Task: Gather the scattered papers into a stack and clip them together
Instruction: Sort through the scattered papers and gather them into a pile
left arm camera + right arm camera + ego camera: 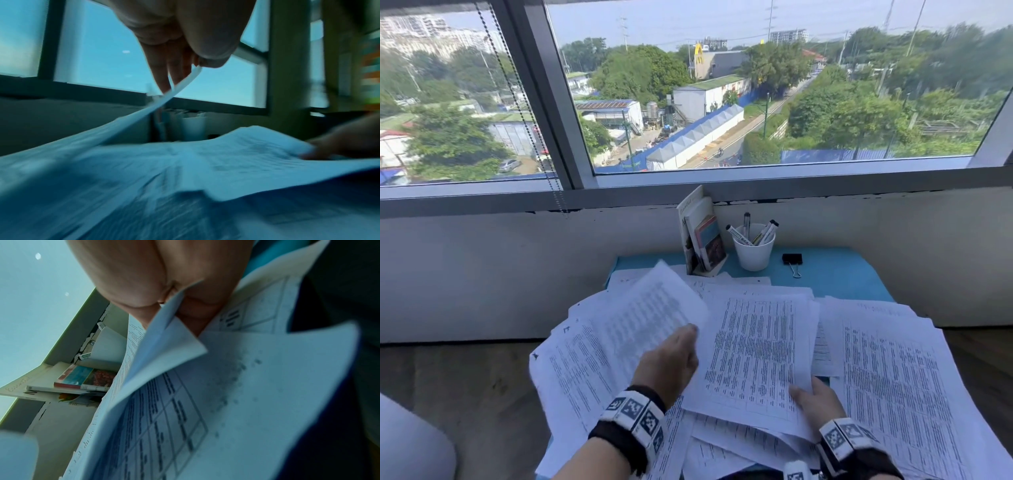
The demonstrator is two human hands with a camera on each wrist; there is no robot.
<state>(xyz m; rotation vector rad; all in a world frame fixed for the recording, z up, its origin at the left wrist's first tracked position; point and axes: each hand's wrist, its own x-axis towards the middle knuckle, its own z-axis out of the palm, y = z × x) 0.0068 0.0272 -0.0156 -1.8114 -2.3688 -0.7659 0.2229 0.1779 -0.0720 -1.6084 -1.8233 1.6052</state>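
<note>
Printed white papers [887, 370] lie scattered over a small blue table [835, 277]. My left hand [671, 363] pinches the edge of a lifted sheet [654, 308], which is blurred and raised off the pile; the left wrist view shows thumb and fingers [162, 76] pinching that sheet [133, 118]. My right hand [815, 397] grips the near corner of a small stack of sheets [753, 353] at the middle. In the right wrist view those sheets [168, 410] run between thumb and fingers. A black binder clip [792, 259] lies at the table's back right.
A white cup [753, 253] holding markers stands at the back middle, with a few books [702, 236] upright in a holder to its left. A white wall and a big window rise behind the table. Brown floor lies on both sides.
</note>
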